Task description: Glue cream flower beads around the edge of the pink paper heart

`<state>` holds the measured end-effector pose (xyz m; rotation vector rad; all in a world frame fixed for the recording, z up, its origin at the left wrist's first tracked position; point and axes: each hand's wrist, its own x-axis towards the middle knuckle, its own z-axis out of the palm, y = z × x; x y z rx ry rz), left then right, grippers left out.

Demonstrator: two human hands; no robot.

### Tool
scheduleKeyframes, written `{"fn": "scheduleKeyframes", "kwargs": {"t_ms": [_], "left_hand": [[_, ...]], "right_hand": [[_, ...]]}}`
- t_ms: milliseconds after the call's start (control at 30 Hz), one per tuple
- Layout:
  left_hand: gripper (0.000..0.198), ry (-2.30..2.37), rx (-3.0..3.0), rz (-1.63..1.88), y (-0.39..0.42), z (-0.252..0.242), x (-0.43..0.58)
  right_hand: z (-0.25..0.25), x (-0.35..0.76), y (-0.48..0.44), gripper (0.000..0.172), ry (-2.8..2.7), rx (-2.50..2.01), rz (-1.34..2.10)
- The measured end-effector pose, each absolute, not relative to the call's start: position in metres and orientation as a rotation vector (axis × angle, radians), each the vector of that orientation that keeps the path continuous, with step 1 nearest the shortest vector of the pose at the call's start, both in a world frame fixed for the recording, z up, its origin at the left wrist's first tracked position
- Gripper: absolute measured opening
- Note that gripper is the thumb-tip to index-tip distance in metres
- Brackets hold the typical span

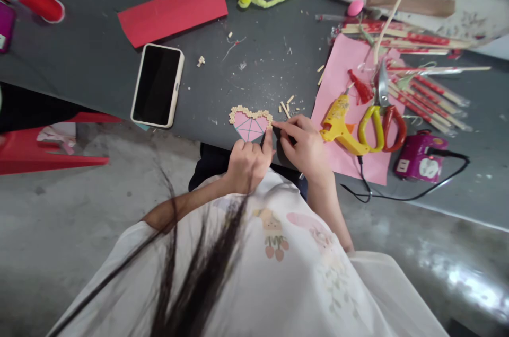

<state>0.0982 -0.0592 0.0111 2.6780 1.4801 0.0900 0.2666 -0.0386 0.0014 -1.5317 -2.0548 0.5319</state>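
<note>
A pink paper heart (249, 126) with dark lines lies at the table's front edge, with small pale pieces (254, 114) along its upper rim. My left hand (249, 165) rests at its lower side, index finger stretched to the heart's right edge and the other fingers curled. From the right, my right hand (306, 147) reaches to the same edge with its index finger extended. Whether a small piece is under that fingertip cannot be made out. Short cut sticks (285, 109) lie just beyond my right hand.
On the dark table (254, 72) are a phone (157, 86), red paper (175, 12) and a red spool (40, 0). To the right, pink paper (342, 69) holds a yellow glue gun (340, 125) and scissors (382, 114), near bundled sticks (431, 98) and a corded purple box (421, 157).
</note>
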Motion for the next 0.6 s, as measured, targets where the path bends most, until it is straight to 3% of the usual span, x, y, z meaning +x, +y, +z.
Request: {"fn": "scheduleKeyframes", "kwargs": {"t_ms": [600], "left_hand": [[0.053, 1.466, 2.664, -0.008, -0.0592, 0.0102, 0.0984]], "right_hand": [[0.0013, 0.267, -0.0384, 0.039, -2.051, -1.531, 0.544]]}}
